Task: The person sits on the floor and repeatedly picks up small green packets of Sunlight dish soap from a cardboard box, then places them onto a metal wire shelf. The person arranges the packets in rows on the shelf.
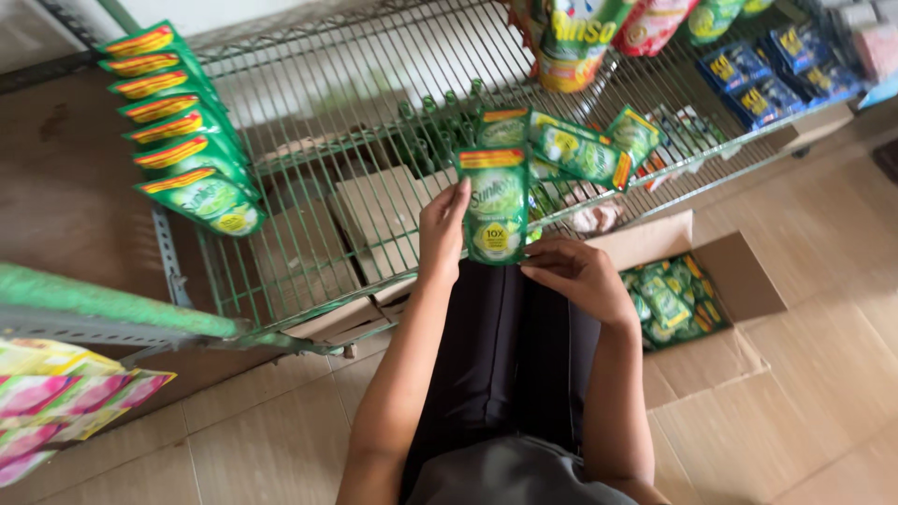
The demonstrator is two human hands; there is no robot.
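The left hand (pixel 441 229) pinches a green pouch (pixel 494 208) upright by its edge, just before the wire shelf (pixel 327 112). The right hand (pixel 580 276) pinches its bottom corner. A carton (pixel 739 281) of pouches sits right.

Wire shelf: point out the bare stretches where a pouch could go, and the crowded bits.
The wire shelf is bare between the row of green pouches at its left end and the loose pouches near its front right. Crowded: that loose heap, and the blue packs further right.
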